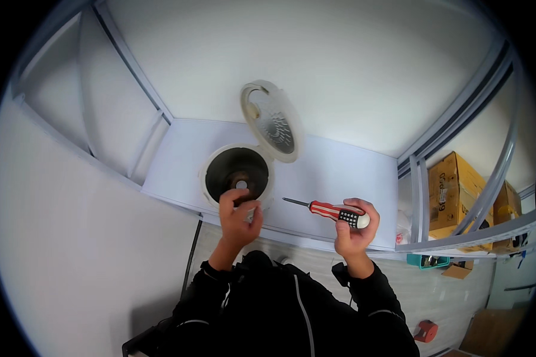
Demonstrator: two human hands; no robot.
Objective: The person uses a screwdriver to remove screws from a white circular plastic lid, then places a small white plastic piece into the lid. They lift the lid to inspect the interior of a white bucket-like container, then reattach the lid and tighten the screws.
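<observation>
A white rice cooker (203, 189) stands on the white tabletop, its lid (295, 134) swung up toward the back wall. Inside its dark hollow a small round light-coloured part shows at the bottom; no inner pot is visible. My left hand (238, 221) is over the cooker's near rim, fingers bent and apart, with nothing visible held in them. Whether the fingertips touch the rim, I cannot tell. To the right of the cooker, my right hand (358, 229) grips a screwdriver (330, 210) with a red, white and black handle. Its shaft points left, toward the cooker, above the tabletop.
White tabletop (339, 166) extends on both sides of the cooker, with a wall behind. Metal frame posts (420, 196) rise at the right. Beyond them are cardboard boxes (452, 196) and a teal bin (423, 262). A red object (426, 331) lies on the floor at lower right.
</observation>
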